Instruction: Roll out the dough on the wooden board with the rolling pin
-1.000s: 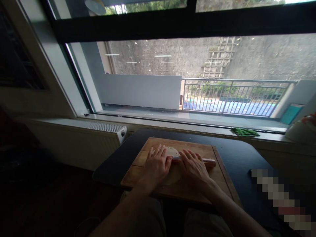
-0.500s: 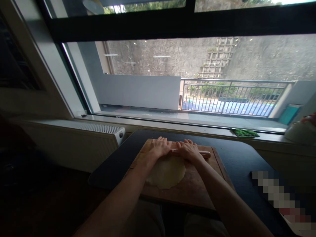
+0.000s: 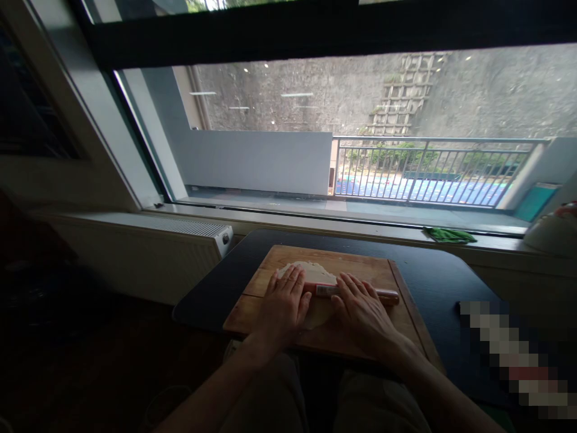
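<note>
My left hand (image 3: pixel 283 305) lies with fingers stretched forward over the left part of a wooden rolling pin (image 3: pixel 325 290). My right hand (image 3: pixel 364 308), its fingers also extended and flat, rests on the pin farther right. The pin's right end sticks out past that hand. Beneath the pin is a flat, pale sheet of dough (image 3: pixel 311 272); its far edge shows beyond the pin, and my hands and the pin cover much of the rest. Pin and dough are on a wooden board (image 3: pixel 369 267).
The board sits on a dark table (image 3: pixel 202 294). A radiator (image 3: pixel 180 258) stands to the left. On the windowsill lies a green cloth (image 3: pixel 449 235), with a pale rounded object (image 3: pixel 552 234) at its far right. A pixelated patch covers something at the table's right.
Both hands and the rolling pin have come back toward my body. The dough's far part now shows beyond the pin, while its near part is mostly hidden. The view has shifted slightly.
</note>
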A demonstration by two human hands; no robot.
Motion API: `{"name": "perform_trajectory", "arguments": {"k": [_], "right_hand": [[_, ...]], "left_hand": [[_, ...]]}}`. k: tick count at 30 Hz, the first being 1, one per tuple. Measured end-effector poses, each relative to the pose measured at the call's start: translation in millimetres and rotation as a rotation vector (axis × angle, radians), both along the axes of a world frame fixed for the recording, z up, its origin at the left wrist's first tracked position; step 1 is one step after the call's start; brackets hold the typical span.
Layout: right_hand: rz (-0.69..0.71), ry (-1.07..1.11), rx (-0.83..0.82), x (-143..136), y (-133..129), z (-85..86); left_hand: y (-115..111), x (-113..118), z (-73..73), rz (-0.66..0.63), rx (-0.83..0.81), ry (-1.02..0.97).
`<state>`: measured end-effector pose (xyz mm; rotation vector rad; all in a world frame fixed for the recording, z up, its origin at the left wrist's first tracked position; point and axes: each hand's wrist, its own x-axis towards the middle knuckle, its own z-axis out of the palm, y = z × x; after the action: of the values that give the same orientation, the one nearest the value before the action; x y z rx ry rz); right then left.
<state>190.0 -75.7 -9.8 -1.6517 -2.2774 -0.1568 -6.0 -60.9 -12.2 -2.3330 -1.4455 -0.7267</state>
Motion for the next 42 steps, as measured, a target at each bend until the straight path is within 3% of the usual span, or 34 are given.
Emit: {"name": "perform_trajectory", "arguments": {"k": [4, 7, 10, 13, 17, 20, 25, 32, 36, 39, 42], "right_hand": [[-0.13, 0.009, -0.001, -7.2, 53.7, 10.1], [-0.137, -0.001, -0.022, -7.1, 86.0, 20.4], [-0.09, -0.022, -0.034, 1.3, 90.4, 28.0], [-0.001, -0.043, -0.03, 18.5, 73.6, 28.1], [-0.016, -0.044, -0.028, 51.7, 57.1, 22.7], [-0.112, -0.031, -0.001, 70.5, 59.2, 19.5], [-0.184, -0.026, 0.045, 71.8, 64.4, 13.5], [-0.206, -0.019, 0.074, 66.4, 64.3, 8.5], [-0.217, -0.01, 0.074, 67.3, 64.9, 7.7], [-0.216, -0.005, 0.077, 67.5, 65.0, 7.4], [-0.213, -0.005, 0.083, 67.9, 65.2, 6.9]], "left_hand": [[61.8, 15.7, 6.8, 0.086, -0.045, 0.005], [113.3, 26.2, 16.6, 0.11, -0.224, 0.025], [152.7, 24.1, 25.0, 0.092, -0.407, -0.002], [173.3, 6.5, 27.6, 0.14, -0.438, -0.061], [169.9, -23.0, 25.3, 0.26, -0.441, -0.125], [153.5, -32.8, 27.8, 0.23, -0.5, -0.121], [138.1, -25.5, 40.9, 0.032, -0.733, -0.05], [153.4, -19.5, 45.6, 0.002, -0.846, 0.003], [150.9, -18.0, 46.6, 0.019, -0.862, -0.002], [141.9, -15.2, 52.7, -0.043, -0.975, -0.097], [128.3, -12.4, 63.4, -0.204, -1.106, -0.346]]}}
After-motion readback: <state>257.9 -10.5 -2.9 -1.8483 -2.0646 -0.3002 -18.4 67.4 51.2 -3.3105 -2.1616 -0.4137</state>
